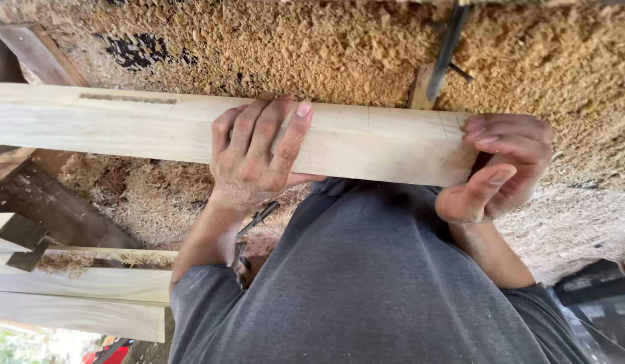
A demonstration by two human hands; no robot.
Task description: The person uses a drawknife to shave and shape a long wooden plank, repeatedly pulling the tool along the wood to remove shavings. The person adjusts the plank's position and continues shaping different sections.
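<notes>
A long pale wooden plank runs across the view from the left edge to just past the middle, held level over a floor thick with sawdust. It carries a narrow cut slot on its upper face toward the left and thin pencil lines near its right end.

The left hand lies over the plank near its middle, fingers draped across the top face and curled down the far side, thumb tucked beneath, so the wood is clasped between them. The right hand sits at the plank's right end, fingers bent over the end grain and thumb stretched out below, cupping the end rather than squeezing it flat.

Near, the person's grey shirt fills the lower middle. To the left, more pale boards are stacked beside darker timber pieces. Far off, a dark metal bar lies on the shavings, and a small dark tool peeks out under the left wrist.
</notes>
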